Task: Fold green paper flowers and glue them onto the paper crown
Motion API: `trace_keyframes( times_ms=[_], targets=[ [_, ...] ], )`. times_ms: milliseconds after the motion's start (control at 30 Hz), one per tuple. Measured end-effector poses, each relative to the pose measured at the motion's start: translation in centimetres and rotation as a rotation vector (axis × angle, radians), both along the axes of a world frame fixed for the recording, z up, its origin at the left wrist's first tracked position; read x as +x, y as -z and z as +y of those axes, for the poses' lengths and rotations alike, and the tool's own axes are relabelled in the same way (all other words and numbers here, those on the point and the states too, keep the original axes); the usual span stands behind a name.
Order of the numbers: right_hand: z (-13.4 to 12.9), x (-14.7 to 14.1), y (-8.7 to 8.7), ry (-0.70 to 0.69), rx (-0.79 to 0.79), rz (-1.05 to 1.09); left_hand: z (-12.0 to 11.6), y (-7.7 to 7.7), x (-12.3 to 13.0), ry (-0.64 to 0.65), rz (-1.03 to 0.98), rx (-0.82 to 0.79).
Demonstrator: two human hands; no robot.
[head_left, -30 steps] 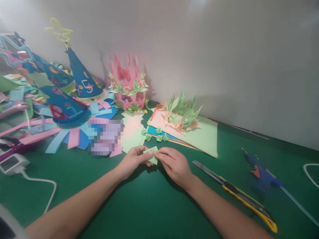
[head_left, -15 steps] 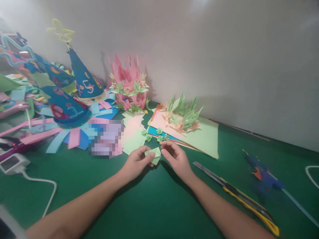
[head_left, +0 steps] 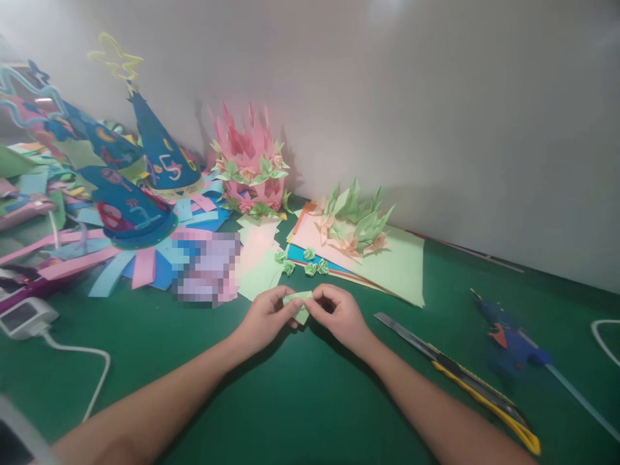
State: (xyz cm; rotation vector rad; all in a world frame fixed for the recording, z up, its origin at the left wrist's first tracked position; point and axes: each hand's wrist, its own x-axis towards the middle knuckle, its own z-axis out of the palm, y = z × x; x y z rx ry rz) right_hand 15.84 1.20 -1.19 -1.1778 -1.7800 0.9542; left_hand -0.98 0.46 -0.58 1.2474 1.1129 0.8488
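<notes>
A small piece of folded light-green paper (head_left: pixel 303 314) is held between my two hands above the green tabletop. My left hand (head_left: pixel 269 312) pinches its left side, thumb on top and fingers beneath. On the right side, the thumb and forefinger of my right hand (head_left: pixel 340 314) grip the paper's upper edge. The fingertips of both hands almost meet over it and cover part of the folds. Just beyond lie several small green paper roses (head_left: pixel 310 268).
A pink paper crown (head_left: pixel 249 161) and a green leafy one (head_left: pixel 358 223) stand behind, among paper sheets (head_left: pixel 402 278). Blue cone hats (head_left: pixel 162 152) and paper strips crowd the left. At right lie a yellow utility knife (head_left: pixel 465 381) with its blade out and a blue glue gun (head_left: pixel 513 342).
My right hand has closed its thumb and forefinger on the paper's right side. The paper's raised top corner now looks folded down. My left hand keeps its hold.
</notes>
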Motion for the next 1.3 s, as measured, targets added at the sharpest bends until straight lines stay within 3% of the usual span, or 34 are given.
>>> trace_keyframes(
  times_ms=[167,333,867,1100,1300],
  targets=[
    [-0.53,-0.34,-0.35,0.04,0.059,-0.009,0.06,0.38,0.1,-0.007,0.007,-0.015],
    [-0.55,-0.55,-0.39,0.069,0.06,0.016,0.12,-0.03,0.19,-0.051,-0.153,-0.029],
    [-0.46,-0.61,0.0,0.074,0.096,-0.021,0.01,0.11,0.13,0.017,-0.242,0.004],
    [-0.46,-0.67,-0.04,0.047,0.079,-0.047,0.07,0.56,0.24,-0.102,-0.188,0.039],
    [-0.57,-0.52,-0.46,0.088,0.328,-0.063,0.02,0.47,0.17,-0.1,-0.156,-0.006]
  ],
)
